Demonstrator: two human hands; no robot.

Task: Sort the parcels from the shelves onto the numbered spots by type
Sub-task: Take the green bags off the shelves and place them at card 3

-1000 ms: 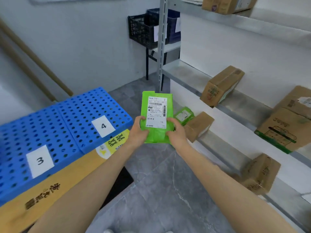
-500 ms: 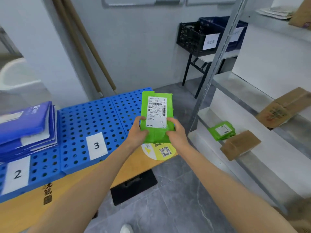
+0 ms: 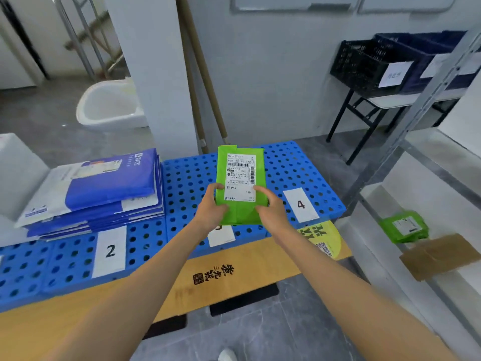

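Observation:
Both hands hold a green bag parcel with a white shipping label above the blue perforated platform. My left hand grips its lower left edge and my right hand grips its lower right edge. The parcel hangs over the spot between the label 2 and the label 4; a white label there is partly hidden by my left wrist. A stack of blue and white mailers lies behind label 2.
On the low shelf at right lie another green parcel and a brown cardboard box. A metal shelf post stands by the platform's right end. Black and blue crates sit on a small table behind. Wooden poles lean on the wall.
My view has turned left from the shelves to the blue platform. The green parcel, still in both hands, now hangs over the platform between labels 2 and 4.

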